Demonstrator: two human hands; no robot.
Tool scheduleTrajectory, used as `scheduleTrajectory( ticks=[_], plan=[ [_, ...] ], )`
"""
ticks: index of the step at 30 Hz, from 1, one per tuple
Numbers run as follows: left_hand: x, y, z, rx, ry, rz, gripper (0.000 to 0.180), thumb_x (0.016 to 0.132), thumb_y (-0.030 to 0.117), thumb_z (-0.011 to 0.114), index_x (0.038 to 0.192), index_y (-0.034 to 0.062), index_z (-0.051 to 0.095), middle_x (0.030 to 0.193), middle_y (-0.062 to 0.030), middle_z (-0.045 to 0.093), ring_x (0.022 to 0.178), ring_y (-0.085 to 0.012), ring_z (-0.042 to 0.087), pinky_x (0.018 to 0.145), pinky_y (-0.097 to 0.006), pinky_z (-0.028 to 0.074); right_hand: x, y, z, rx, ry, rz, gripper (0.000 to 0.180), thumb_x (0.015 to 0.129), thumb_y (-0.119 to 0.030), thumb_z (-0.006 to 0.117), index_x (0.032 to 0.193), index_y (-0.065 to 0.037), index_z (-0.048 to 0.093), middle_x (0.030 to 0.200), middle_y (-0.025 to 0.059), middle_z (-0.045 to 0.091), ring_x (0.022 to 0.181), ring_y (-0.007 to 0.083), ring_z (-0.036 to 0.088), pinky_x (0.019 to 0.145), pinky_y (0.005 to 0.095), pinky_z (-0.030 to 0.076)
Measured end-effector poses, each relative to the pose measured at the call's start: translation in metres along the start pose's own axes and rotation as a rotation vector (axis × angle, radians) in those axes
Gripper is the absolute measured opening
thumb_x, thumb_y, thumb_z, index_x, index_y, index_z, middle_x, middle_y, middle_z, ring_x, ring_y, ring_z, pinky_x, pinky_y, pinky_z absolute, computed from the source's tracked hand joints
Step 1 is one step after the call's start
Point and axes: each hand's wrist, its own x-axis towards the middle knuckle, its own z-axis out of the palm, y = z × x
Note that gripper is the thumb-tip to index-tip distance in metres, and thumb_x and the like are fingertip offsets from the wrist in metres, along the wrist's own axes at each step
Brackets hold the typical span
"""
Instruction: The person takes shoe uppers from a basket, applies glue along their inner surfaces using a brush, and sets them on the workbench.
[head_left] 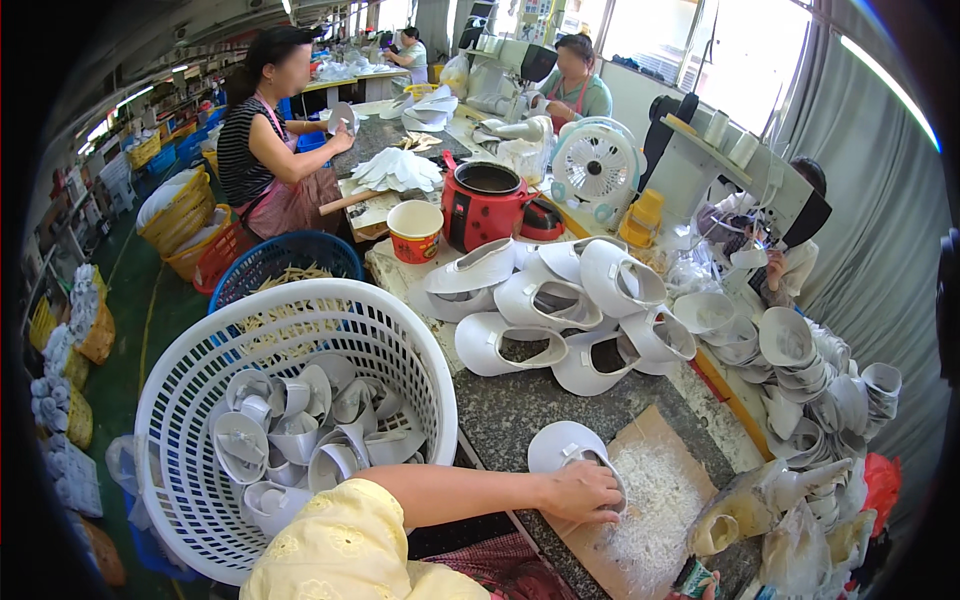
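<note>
My left hand (pixel 588 490) reaches across from the lower left, its fingers curled over the near end of a white shoe upper (pixel 562 442). That upper lies on the dark stone-patterned tabletop (pixel 510 405), at the edge of a cardboard sheet (pixel 655 435) strewn with white trimmings (pixel 655 510). Only part of my right hand (pixel 710 586) shows at the bottom edge, closed round a small dark green and white thing (pixel 692 577) whose kind I cannot make out. Beyond my left hand, several white shoe uppers (pixel 540 300) are piled together.
Left of me stands a large white plastic basket (pixel 425 340) with white shoe uppers inside. Further back are a paper tub (pixel 415 240), a red pot (pixel 485 205) and a fan (pixel 598 160). Stacked uppers (pixel 800 375) line the right. Co-workers (pixel 275 140) sit around.
</note>
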Motion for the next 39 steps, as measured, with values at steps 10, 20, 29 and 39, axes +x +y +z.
scheduleTrajectory(
  ticks=[10,20,29,39],
  plan=[
    [-0.008,0.001,0.002,-0.084,-0.221,0.04,0.034,0.074,0.035,0.051,0.068,0.0017,0.052,0.072,-0.0127,0.052,0.074,-0.0283,0.049,0.066,-0.036,0.039,-0.039,-0.014,-0.017,-0.081,0.053,-0.113,0.01,0.078,-0.01,0.044,0.077,-0.003,0.051,0.063,0.0028,0.048,0.052,0.0126,0.042,0.046,0.0232,0.032],
    [-0.005,-0.004,-0.017,-0.115,-0.433,-0.23,0.021,0.068,0.024,0.058,0.075,0.005,0.055,0.075,-0.014,0.054,0.072,-0.0284,0.054,0.062,-0.036,0.042,-0.025,-0.021,0.01,-0.471,0.187,-0.421,0.021,0.071,-0.001,0.053,0.093,-0.001,0.051,0.077,0.0074,0.054,0.061,0.0137,0.054,0.038,0.0205,0.038],
    [0.009,0.012,-0.018,-0.163,-0.089,-0.183,0.029,0.068,0.001,0.054,0.097,0.002,0.051,0.081,-0.015,0.053,0.076,-0.031,0.053,0.064,-0.034,0.042,0.037,-0.045,0.009,-0.997,-0.084,-0.724,0.015,0.076,-0.009,0.054,0.09,-0.005,0.055,0.067,0.0026,0.057,0.048,0.0062,0.048,0.044,0.0189,0.038],
    [0.023,0.052,-0.035,0.103,0.093,0.098,0.038,0.062,-0.007,0.058,0.098,-0.0078,0.049,0.068,-0.0163,0.053,0.06,-0.0283,0.05,0.054,-0.035,0.041,0.07,-0.053,0.008,-1.114,-0.05,-0.866,0.013,0.068,-0.005,0.058,0.08,-0.008,0.059,0.067,0.0063,0.058,0.056,0.0134,0.056,0.049,0.0244,0.041]
  ],
)
